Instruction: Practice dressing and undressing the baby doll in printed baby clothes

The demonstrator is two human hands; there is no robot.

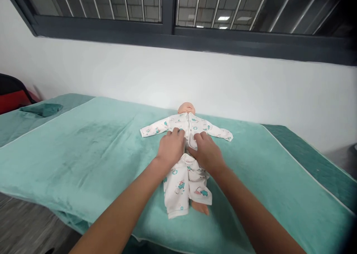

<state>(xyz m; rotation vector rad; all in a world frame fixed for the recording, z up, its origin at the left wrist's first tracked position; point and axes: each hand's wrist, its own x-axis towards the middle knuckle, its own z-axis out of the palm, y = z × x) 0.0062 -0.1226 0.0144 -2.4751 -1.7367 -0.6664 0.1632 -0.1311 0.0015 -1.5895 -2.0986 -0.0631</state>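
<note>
A baby doll (186, 108) lies on its back on a teal towel (97, 150), head toward the wall, dressed in a white printed romper (178, 189). One bare foot sticks out of the right leg. Both my hands rest on the doll's belly at the romper's front opening. My left hand (170, 148) has its fingers curled together on the cloth just left of the opening. My right hand (206, 151) pinches the cloth at the opening's right edge. The sleeves lie spread flat to both sides.
The towel covers a padded table against a white wall under a dark-framed window. A folded dark green cloth (41, 109) lies at the far left, beside a red and black object (11, 96). The table's front edge drops to a grey floor.
</note>
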